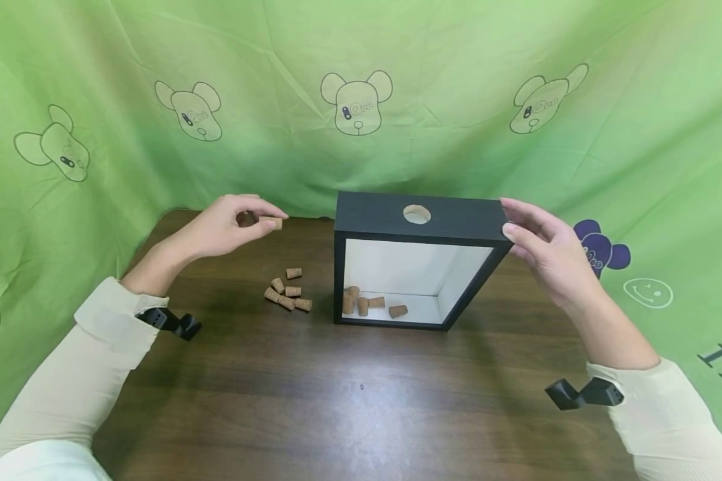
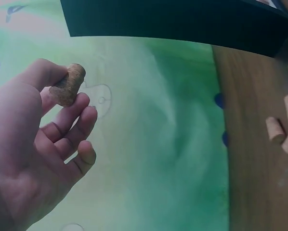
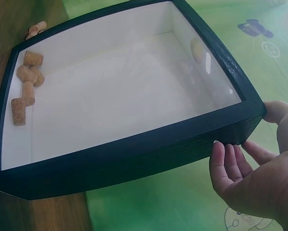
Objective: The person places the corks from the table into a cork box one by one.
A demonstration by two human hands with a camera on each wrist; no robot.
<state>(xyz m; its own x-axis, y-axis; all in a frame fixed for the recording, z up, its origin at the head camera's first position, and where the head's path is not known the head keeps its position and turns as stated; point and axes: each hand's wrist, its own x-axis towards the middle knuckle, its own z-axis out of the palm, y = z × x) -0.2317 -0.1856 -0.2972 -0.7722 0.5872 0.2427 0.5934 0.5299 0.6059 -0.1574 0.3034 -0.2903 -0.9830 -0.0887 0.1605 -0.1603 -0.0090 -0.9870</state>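
Note:
Between thumb and fingers my left hand (image 1: 225, 226) pinches a cork (image 2: 69, 85), held above the table left of a black box frame. The box (image 1: 376, 215) stands upright, with a white inside, a clear-looking front and a round hole (image 1: 417, 214) in its top. My right hand (image 1: 547, 250) grips the box's upper right corner, thumb at the front edge and fingers round the side. Several corks (image 3: 28, 86) lie inside on the box's floor, mostly at its left end. On the table, left of the box, is a loose group of corks (image 1: 285, 302).
A brown wooden table (image 1: 265, 394) carries everything. Green cloth (image 1: 265, 133) with printed bear heads hangs behind and at both sides. Each wrist wears a small black camera (image 1: 168, 322).

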